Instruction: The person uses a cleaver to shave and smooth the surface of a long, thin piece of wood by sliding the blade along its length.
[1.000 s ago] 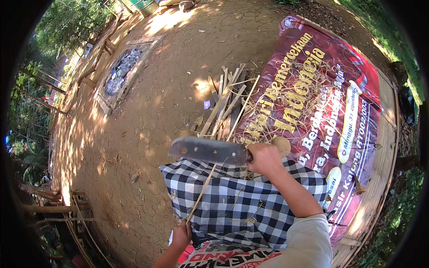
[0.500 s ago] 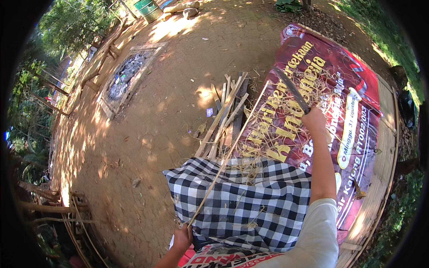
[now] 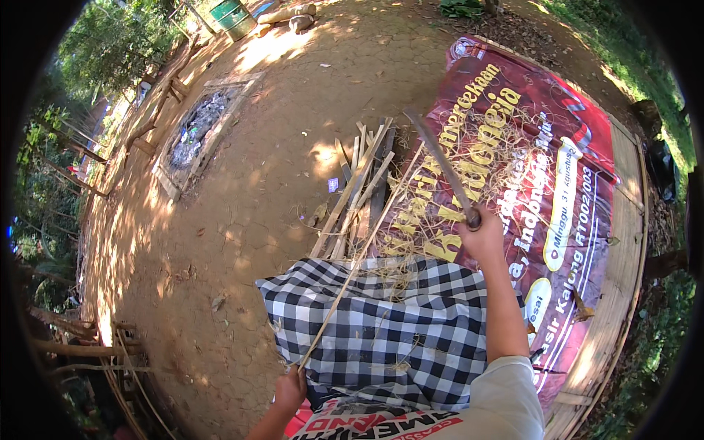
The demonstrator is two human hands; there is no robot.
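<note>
My left hand (image 3: 290, 389), low in the view, is closed round the near end of a long thin bamboo strip (image 3: 345, 286). The strip slants up and away to the right, across the black-and-white checked cloth (image 3: 440, 323) over my lap. In my right hand (image 3: 484, 233) is the handle of a machete (image 3: 445, 165), its dark blade pointing up and to the left. The strip's far end lies close by the blade; I cannot tell whether they touch. Curly pale shavings (image 3: 513, 139) litter the red banner (image 3: 598, 147) beneath the machete, and a few lie on the cloth.
Several split wood and bamboo pieces (image 3: 359, 191) are heaped just beyond my lap. The banner covers part of a bamboo platform (image 3: 623, 257) on the right. Farther off are a framed ash pit (image 3: 198, 128), a green drum (image 3: 233, 18) and bare cracked earth (image 3: 242, 198).
My right hand and the machete have moved left and a little nearer, bringing the blade toward the strip's far end. My left hand keeps its hold; the whole view has shifted slightly.
</note>
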